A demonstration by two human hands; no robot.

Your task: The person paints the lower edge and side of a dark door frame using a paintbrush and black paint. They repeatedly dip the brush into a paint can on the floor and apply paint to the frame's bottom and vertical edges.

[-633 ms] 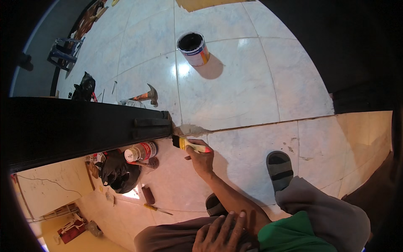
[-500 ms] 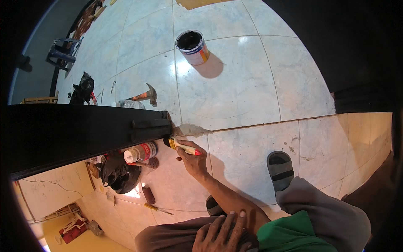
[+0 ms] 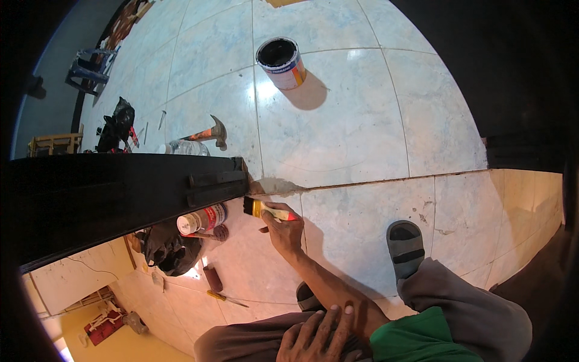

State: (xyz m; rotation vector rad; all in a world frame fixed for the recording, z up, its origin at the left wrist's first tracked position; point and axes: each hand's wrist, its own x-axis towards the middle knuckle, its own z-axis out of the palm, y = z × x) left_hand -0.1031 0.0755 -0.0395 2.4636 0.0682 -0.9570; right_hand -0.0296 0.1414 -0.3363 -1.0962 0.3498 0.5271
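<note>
My right hand (image 3: 283, 232) is closed round the light handle of a paintbrush (image 3: 278, 212) with a red tip, a yellow band and black bristles. Those bristles sit just below the end of the black door frame post (image 3: 205, 186), close to its lower corner; contact with it is hard to make out. My left hand (image 3: 316, 335) lies flat by my knee, fingers spread, next to my right forearm, holding nothing. Farther off on the tiles stands an open paint can (image 3: 289, 77), dark inside with black paint on its rim.
A hammer (image 3: 211, 134), a clear plastic bottle (image 3: 187, 147) and a black bag (image 3: 117, 127) lie beyond the post. On the near side are a white-capped bottle (image 3: 199, 219), another black bag (image 3: 172, 250), a brown roller (image 3: 212, 278) and a yellow-handled screwdriver (image 3: 226, 298). Rough cement (image 3: 274, 186) patches the floor seam.
My right hand has drawn the brush slightly right and down, so its bristles now show apart from the post's edge. The view has shifted a little. My left hand stays put.
</note>
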